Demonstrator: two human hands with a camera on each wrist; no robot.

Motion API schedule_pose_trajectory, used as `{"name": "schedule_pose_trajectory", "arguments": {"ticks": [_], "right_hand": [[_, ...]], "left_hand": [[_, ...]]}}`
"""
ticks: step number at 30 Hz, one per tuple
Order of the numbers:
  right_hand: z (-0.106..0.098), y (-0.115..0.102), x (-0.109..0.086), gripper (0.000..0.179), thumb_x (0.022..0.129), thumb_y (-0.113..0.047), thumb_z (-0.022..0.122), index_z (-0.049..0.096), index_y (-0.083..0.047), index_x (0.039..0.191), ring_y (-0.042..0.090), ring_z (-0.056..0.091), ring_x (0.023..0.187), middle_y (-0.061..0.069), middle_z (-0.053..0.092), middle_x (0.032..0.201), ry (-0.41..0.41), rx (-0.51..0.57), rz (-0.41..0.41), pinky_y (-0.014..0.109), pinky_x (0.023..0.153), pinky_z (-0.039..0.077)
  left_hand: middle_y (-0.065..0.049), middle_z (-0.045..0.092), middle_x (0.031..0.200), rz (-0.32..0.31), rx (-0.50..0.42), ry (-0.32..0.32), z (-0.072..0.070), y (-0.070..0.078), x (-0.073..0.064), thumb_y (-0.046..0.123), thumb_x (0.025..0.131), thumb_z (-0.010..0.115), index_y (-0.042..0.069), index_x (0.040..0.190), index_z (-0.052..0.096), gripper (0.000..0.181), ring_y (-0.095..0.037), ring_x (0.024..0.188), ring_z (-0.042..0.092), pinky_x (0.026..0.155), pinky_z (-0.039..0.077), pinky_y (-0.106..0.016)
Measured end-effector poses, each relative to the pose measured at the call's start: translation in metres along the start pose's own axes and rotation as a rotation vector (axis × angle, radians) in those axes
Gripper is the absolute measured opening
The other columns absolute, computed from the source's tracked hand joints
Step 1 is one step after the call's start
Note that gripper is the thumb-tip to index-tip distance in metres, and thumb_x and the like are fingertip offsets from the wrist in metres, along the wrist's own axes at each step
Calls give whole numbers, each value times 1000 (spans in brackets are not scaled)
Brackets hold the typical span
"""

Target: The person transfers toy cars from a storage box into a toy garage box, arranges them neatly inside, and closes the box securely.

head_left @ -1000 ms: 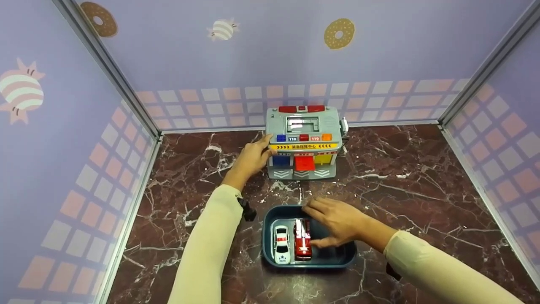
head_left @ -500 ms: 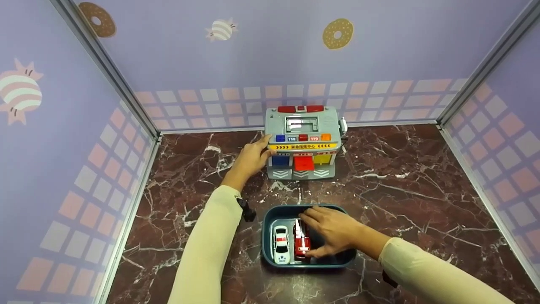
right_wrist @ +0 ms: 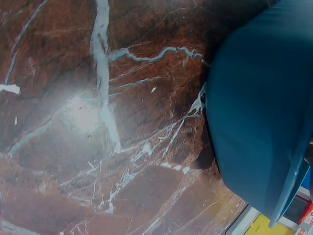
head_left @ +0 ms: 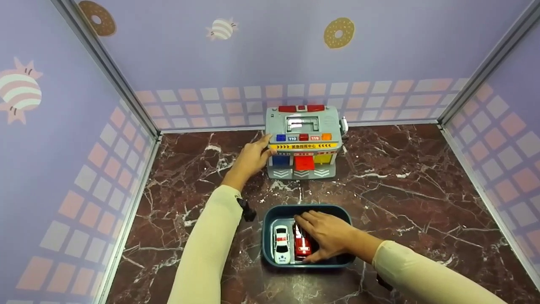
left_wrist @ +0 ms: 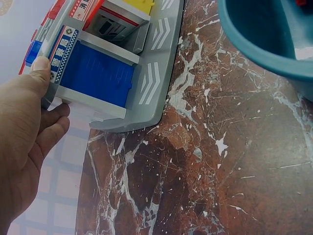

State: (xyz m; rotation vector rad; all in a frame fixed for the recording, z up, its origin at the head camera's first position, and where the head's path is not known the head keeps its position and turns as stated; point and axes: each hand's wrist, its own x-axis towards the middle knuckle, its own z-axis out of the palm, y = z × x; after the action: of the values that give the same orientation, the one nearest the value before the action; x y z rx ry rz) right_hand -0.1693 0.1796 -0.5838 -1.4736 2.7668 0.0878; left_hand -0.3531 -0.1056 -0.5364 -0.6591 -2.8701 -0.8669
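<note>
My left hand (head_left: 251, 158) holds the left side of a grey toy emergency station (head_left: 325, 124). In the left wrist view the thumb (left_wrist: 41, 68) presses on its front corner beside the blue garage door (left_wrist: 95, 73), with the other fingers behind. The red middle door (head_left: 304, 163) sticks out. In a dark blue bin (head_left: 266, 236), my right hand (head_left: 331, 234) spans a red toy car (head_left: 302, 245), fingers at its far end and thumb at its near end. A white toy police car (head_left: 281, 245) lies to its left. The right wrist view mostly hides the right hand behind the bin wall (right_wrist: 259, 107).
A dark red marble-patterned surface (head_left: 405, 202) lies under everything. Purple panels with metal edges stand at the left, back and right; the station is close to the back panel (head_left: 202, 63). A strip of surface separates station and bin.
My right hand has moved left and down into the bin, from beside the red toy car to over it. My left hand stays on the station.
</note>
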Motion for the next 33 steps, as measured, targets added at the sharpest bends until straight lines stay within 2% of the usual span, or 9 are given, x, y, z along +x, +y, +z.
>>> {"name": "schedule_pose_trajectory", "arguments": {"ticks": [6, 10, 15, 19, 26, 33], "right_hand": [[2, -1, 2, 122, 86, -88, 69, 46, 3, 164, 42, 67, 137, 26, 64, 153, -17, 31, 12, 48, 121, 55], [4, -2, 4, 122, 86, -88, 70, 45, 3, 164, 40, 68, 134, 24, 65, 150, 7, 31, -2, 48, 119, 57], [8, -2, 5, 108, 87, -84, 73, 49, -13, 164, 30, 69, 120, 18, 65, 139, 78, 31, -41, 43, 110, 62], [10, -2, 5, 94, 87, -82, 75, 56, -25, 159, 26, 67, 115, 17, 63, 135, 107, 33, -60, 40, 104, 64], [8, 1, 3, 90, 87, -82, 74, 61, -22, 153, 27, 67, 113, 17, 62, 133, 128, 22, -80, 40, 103, 64], [-5, 9, 1, 90, 87, -79, 77, 61, -20, 152, 31, 69, 119, 20, 63, 139, 155, 53, -82, 44, 103, 65]], "left_hand": [[-15, 50, 169, 12, 0, 11, 0, 0, 0, 45, 109, 63, 9, 169, 46, 72, -43, 151, 57, 131, 44, -51], [-15, 50, 169, 2, 0, 11, 0, 0, -1, 45, 108, 63, 10, 169, 46, 73, -43, 150, 58, 130, 45, -51], [-13, 48, 171, -15, -1, -1, 0, 0, -1, 46, 108, 63, 11, 170, 45, 73, -43, 151, 57, 130, 45, -52], [-13, 48, 171, -20, -2, -6, 0, 1, -1, 46, 108, 63, 12, 170, 45, 73, -42, 153, 55, 131, 44, -51], [-16, 49, 170, 11, 2, -6, 1, 0, 0, 46, 109, 61, 10, 170, 45, 72, -44, 152, 55, 131, 44, -52], [-15, 52, 168, 19, -9, 9, 1, -1, -1, 43, 110, 62, 9, 169, 47, 70, -41, 151, 57, 131, 44, -50]]}}
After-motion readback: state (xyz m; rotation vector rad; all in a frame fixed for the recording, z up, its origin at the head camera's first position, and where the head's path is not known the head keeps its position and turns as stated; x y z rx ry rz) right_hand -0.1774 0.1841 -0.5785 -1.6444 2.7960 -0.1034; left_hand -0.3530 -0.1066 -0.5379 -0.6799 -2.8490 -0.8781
